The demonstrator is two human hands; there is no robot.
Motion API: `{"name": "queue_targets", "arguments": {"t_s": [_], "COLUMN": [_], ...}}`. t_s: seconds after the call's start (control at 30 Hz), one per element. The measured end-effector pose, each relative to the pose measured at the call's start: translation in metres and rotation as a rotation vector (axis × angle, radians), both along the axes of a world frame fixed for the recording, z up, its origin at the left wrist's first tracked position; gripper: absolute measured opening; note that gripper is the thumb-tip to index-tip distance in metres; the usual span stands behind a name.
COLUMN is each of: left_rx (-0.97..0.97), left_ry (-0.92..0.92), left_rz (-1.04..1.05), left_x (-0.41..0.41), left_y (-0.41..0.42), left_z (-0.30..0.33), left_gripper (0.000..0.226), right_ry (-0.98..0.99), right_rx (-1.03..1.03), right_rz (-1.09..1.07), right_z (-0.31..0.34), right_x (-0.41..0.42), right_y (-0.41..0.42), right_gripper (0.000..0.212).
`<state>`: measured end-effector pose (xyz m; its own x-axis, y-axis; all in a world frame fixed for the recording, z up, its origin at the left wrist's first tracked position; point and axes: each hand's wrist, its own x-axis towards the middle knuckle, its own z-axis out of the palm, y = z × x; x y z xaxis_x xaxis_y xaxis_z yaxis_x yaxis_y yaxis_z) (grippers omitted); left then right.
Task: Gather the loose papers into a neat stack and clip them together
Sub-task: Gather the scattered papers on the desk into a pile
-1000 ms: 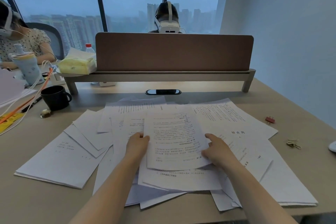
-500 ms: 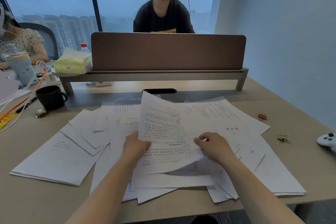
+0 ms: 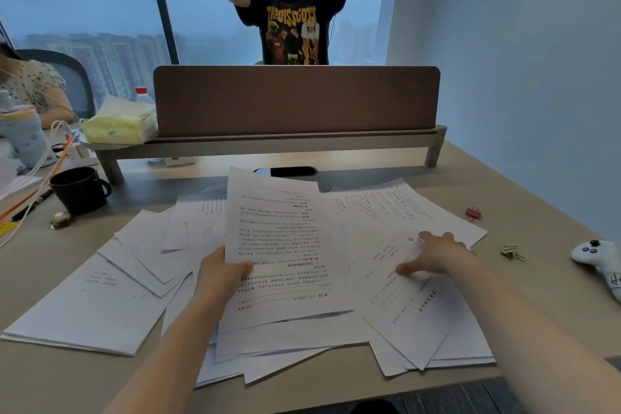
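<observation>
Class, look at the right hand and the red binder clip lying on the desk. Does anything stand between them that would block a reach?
Nothing visible does. The right hand rests flat on the loose papers; the red binder clip lies on bare desk beyond the papers' far right corner. Only flat paper and open desktop lie between them.

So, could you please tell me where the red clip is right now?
In the head view, the red clip lies on the desk at the right, beyond the papers and further back than the gold clips.
</observation>
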<state>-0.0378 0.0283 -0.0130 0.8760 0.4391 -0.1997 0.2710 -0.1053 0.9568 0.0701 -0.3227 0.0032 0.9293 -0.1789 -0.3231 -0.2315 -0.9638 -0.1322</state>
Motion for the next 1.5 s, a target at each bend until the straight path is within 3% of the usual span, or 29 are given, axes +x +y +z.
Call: {"name": "queue_targets", "arguments": {"t_s": [0.07, 0.23, 0.3, 0.43, 0.6, 0.67, 0.93, 1.1, 1.33, 1.5], "left_rx": [-0.015, -0.027, -0.029, -0.038, -0.037, -0.029, 0.086, 0.088, 0.029, -0.011], "left_ry": [0.007, 0.012, 0.012, 0.014, 0.011, 0.005, -0.011, 0.020, 0.021, 0.014], "left_rz": [0.005, -0.002, -0.007, -0.011, -0.039, -0.053, -0.074, -0.047, -0.017, -0.010], "left_x": [0.000, 0.000, 0.000, 0.002, 0.000, -0.001, -0.005, -0.008, -0.007, -0.009], "left_y": [-0.001, -0.006, -0.008, -0.011, -0.020, -0.025, -0.041, -0.042, -0.040, -0.035], "left_z": [-0.002, -0.003, -0.004, -0.004, -0.006, -0.007, -0.008, -0.013, -0.017, -0.016], "left_gripper": [0.027, 0.027, 0.027, 0.026, 0.031, 0.031, 0.032, 0.033, 0.029, 0.032], "right_ry": [0.037, 0.008, -0.044, -0.183, -0.241, -0.206, -0.025, 0.010, -0.085, -0.201], "right_rx": [0.008, 0.113, 0.141, 0.249, 0.258, 0.229, 0.125, 0.146, 0.163, 0.288], "right_rz": [0.010, -0.004, -0.020, -0.084, -0.217, -0.268, -0.347, -0.316, -0.340, -0.276], "right_z": [0.001, -0.006, -0.010, -0.010, -0.005, -0.011, -0.017, -0.028, -0.009, -0.021], "right_x": [0.006, 0.010, 0.009, 0.006, -0.013, -0.019, -0.028, -0.014, -0.031, -0.031], "right_y": [-0.003, -0.005, -0.004, -0.015, -0.043, -0.053, -0.055, -0.045, -0.020, -0.025], "right_gripper": [0.114, 0.099, 0.083, 0.031, 0.027, 0.036, 0.106, 0.125, 0.096, 0.032]}}
